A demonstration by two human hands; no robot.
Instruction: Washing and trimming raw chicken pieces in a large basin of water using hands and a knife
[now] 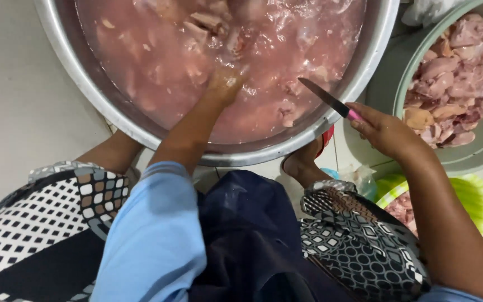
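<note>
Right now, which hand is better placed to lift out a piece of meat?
Left hand: already dipped among meat in the big metal basin. Right hand grips a pink-handled knife.

A wide metal basin (364, 67) sits before my knees, full of water and meat pieces (286, 112). My left hand (225, 84) dips in it. My right hand (384, 131) holds a knife (325, 99) over its right rim. A bowl of meat (448, 162) lies right, with a small basket (476, 196) nearer me.

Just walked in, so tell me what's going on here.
A person sits over a big metal basin of pinkish water and raw meat pieces. The left hand reaches into the water among the meat. The right hand holds a pink-handled knife above the rim. A green tub of meat stands to the right.
</note>
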